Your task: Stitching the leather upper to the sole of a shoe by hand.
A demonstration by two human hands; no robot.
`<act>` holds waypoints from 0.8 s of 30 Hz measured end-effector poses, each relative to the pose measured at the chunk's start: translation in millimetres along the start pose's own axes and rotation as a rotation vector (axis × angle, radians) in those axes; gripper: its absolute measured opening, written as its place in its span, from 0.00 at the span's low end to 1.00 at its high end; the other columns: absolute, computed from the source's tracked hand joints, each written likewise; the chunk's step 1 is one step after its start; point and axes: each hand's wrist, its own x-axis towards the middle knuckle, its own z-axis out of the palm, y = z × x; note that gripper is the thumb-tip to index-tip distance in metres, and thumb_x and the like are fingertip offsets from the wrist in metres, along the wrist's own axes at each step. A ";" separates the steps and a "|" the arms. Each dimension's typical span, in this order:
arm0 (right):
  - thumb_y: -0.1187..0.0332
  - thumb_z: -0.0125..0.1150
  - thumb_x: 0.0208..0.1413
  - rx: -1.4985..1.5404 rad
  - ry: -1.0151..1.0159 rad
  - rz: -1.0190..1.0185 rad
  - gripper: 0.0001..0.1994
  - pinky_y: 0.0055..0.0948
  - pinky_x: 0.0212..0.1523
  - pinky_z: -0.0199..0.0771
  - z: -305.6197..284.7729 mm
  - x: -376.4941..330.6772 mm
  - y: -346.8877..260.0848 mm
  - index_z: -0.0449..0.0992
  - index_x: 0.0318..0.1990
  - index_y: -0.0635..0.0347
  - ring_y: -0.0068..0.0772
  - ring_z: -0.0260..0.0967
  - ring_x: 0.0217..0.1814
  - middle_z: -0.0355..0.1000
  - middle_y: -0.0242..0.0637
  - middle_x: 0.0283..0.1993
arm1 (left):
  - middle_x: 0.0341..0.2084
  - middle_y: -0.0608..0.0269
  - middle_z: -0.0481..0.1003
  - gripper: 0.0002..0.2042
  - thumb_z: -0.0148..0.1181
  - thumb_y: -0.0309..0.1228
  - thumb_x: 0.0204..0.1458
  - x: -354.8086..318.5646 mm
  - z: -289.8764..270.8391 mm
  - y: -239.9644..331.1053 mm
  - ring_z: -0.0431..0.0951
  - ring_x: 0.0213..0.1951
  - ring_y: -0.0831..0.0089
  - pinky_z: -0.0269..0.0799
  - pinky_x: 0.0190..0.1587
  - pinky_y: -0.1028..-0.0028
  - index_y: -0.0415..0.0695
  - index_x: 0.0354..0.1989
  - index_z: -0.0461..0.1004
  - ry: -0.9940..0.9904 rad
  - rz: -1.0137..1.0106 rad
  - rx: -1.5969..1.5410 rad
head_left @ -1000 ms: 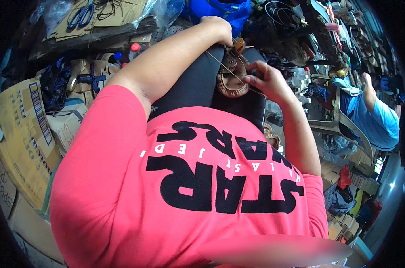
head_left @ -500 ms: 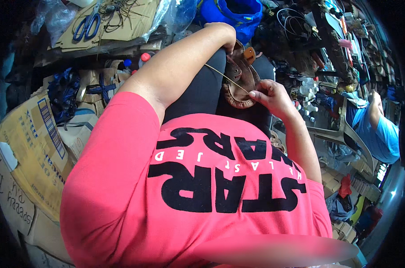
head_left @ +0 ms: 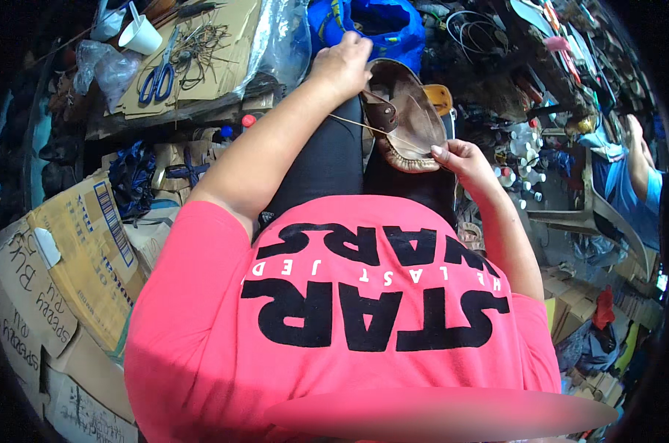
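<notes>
A brown leather moccasin (head_left: 415, 118) lies tilted across my dark-trousered lap, its hollow inside showing and gathered stitching along the rim nearest me. My right hand (head_left: 463, 164) pinches that rim between thumb and fingers at its right side. A thin pale thread (head_left: 367, 127) stretches taut from my left forearm across the opening to the pinched spot. Beyond the shoe's far left edge, my left hand (head_left: 347, 65) is closed with bent fingers; what it holds is hidden. A dark strap with a metal eyelet (head_left: 384, 116) and a tan leather piece (head_left: 439, 99) show at the shoe's sides.
Blue-handled scissors (head_left: 157, 83), dark cord scraps (head_left: 201, 46) and a white cup (head_left: 141, 35) rest on cardboard sheets at the far left. A blue bag (head_left: 390, 33) stands beyond my knees. Cardboard boxes (head_left: 80, 251) crowd the left; a person in blue (head_left: 633, 181) is at the right.
My left hand has moved up and is more visible beyond the shoe. The shoe has turned so more of its inside shows, while my right hand still pinches its rim.
</notes>
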 end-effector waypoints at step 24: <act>0.61 0.61 0.56 -0.145 0.097 -0.127 0.14 0.20 0.35 0.66 -25.9 -1.4 -3.7 0.77 0.35 0.67 0.14 0.64 0.31 0.73 0.27 0.29 | 0.33 0.59 0.76 0.07 0.64 0.28 0.44 -10.2 -44.6 -16.6 0.76 0.37 0.62 0.72 0.42 0.68 0.46 0.33 0.77 -0.329 0.202 -0.266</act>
